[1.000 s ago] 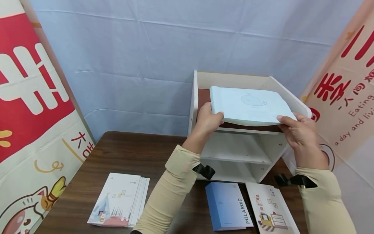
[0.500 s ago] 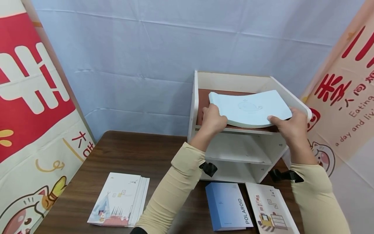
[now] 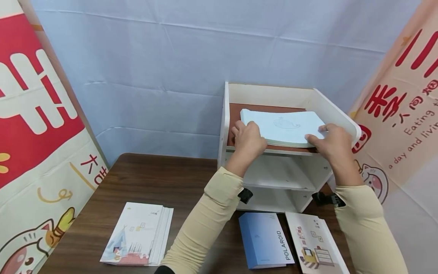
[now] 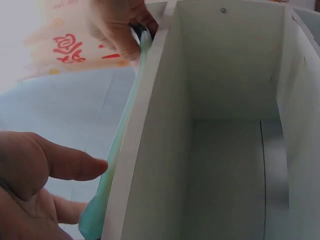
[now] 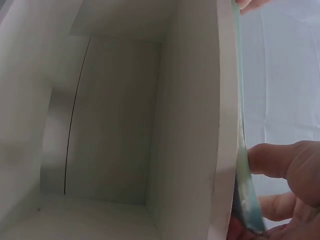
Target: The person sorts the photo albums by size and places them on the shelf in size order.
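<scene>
A light blue book with a whale drawn on its cover lies over the brown top board of a small white shelf unit. My left hand holds the book near its left front corner; in the left wrist view the thumb is right at its edge. At the right front corner my right hand pinches the book, thumb on the cover. The right wrist view shows that corner bent between thumb and fingers. The fingers beneath are partly hidden.
Two lower compartments face forward under the top board. A blue POLAROID book and a stack of illustrated booklets lie before the unit. More booklets lie at the left on the dark wooden table.
The book has come down onto the top board and shifted slightly left. Its bend has flattened out, and my right hand has moved left along with its corner.
</scene>
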A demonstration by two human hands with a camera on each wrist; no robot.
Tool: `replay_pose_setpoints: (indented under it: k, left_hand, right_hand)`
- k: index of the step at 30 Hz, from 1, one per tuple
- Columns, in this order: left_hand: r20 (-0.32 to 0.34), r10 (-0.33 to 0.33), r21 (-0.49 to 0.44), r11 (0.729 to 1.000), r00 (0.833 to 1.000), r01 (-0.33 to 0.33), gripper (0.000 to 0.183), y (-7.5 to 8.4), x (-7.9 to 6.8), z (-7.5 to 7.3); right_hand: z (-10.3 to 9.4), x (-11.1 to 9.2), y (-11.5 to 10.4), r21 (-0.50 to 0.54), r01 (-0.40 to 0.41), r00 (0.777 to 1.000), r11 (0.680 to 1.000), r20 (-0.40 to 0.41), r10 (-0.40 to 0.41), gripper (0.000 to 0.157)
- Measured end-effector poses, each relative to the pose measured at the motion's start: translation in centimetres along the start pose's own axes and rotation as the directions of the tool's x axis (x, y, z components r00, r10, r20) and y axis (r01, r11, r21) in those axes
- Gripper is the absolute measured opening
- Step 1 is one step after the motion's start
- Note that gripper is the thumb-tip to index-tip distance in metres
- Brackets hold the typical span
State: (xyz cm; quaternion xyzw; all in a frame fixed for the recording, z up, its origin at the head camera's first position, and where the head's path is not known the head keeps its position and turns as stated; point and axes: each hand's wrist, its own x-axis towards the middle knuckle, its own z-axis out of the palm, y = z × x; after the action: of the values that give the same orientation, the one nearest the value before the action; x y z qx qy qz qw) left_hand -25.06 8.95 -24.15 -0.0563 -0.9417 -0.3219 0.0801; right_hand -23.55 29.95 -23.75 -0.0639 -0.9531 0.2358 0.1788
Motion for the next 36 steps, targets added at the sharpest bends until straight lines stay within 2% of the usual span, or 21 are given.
replay_pose_setpoints:
  k: [3,7,15,23,29,33,36]
  left_hand:
    - [0.004,0.004,0.093,0.996,1.0,-0.004,0.01,0.1,-0.2,0.0]
    - [-0.002,0.014,0.171,0.985,1.0,-0.013,0.014,0.3,-0.3,0.0]
    - [-0.003,0.09,0.306,0.948,0.996,-0.085,0.005,0.5,-0.6,-0.6]
    - [0.033,0.129,0.337,0.932,0.991,-0.132,0.009,0.5,-0.6,-1.1]
    - [0.038,0.152,0.328,0.932,0.988,-0.156,0.013,0.5,-0.8,-1.6]
    - [0.046,0.153,0.336,0.928,0.987,-0.16,0.012,0.4,-1.0,-1.6]
    - [0.048,0.147,0.345,0.926,0.988,-0.155,0.009,0.4,-1.4,-1.5]
  right_hand:
    - [0.0,0.0,-0.2,-0.045,0.019,1.0,0.999,0.016,-0.018,0.053]
    - [-0.4,0.1,-0.2,-0.093,0.044,0.998,0.995,0.05,-0.039,0.05]
    - [-1.2,0.3,-0.7,-0.148,0.085,0.99,0.985,0.125,-0.067,0.043]
    - [-1.6,0.5,-1.0,-0.187,0.107,0.983,0.976,0.167,-0.076,0.037]
    - [-1.9,0.7,-1.3,-0.189,0.106,0.977,0.976,0.2,-0.068,0.032]
    - [-1.9,0.7,-1.2,-0.183,0.1,0.974,0.978,0.221,-0.059,0.034]
    - [-1.8,0.3,-1.2,-0.167,0.107,0.977,0.98,0.198,-0.073,0.039]
